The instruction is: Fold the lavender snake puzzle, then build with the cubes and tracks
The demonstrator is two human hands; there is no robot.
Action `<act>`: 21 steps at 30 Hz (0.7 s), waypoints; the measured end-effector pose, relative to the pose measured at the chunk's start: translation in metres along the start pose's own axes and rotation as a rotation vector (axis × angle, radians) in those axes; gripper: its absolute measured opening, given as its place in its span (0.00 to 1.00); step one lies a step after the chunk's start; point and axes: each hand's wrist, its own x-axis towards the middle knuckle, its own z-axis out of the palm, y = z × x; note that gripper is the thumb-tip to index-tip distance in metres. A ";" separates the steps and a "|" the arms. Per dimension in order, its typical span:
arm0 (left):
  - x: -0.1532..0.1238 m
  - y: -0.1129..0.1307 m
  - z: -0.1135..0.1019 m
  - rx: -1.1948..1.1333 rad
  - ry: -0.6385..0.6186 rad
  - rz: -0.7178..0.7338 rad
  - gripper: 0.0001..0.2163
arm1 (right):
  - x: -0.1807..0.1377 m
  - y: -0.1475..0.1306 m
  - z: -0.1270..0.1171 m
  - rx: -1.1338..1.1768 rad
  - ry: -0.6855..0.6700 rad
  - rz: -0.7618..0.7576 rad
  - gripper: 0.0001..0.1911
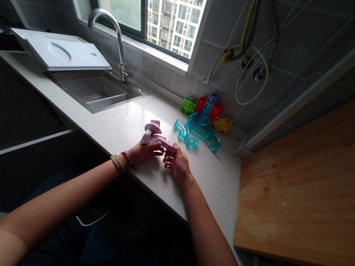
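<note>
A pink-and-white toy of angular segments (153, 127) is held just above the white countertop (132, 119). It bends upward at its left, and a straight arm runs right to my right hand. My left hand (145, 151), with bracelets at the wrist, is closed around the lower part, its fingers reaching under the straight arm. The right end is pinched between the thumb and fingers of my right hand (178, 163). My fingers hide part of the toy's underside.
Translucent turquoise track pieces (198, 127) lie beyond my right hand, with green (188, 105), red and yellow (222, 124) plastic pieces by the wall. A steel sink (95, 94) with a curved faucet (120, 37) is at left. A wooden panel (310, 179) stands at right.
</note>
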 end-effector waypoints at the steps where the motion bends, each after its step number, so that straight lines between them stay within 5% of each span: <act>1: 0.000 0.002 0.001 -0.015 0.002 -0.005 0.21 | 0.001 0.001 0.000 0.004 0.032 -0.025 0.27; 8: -0.002 0.007 0.004 -0.078 0.097 -0.004 0.12 | 0.001 -0.001 -0.001 -0.064 0.131 -0.143 0.24; 21: -0.010 0.011 0.011 0.144 0.101 -0.014 0.20 | 0.001 -0.003 0.002 -0.098 0.081 -0.112 0.24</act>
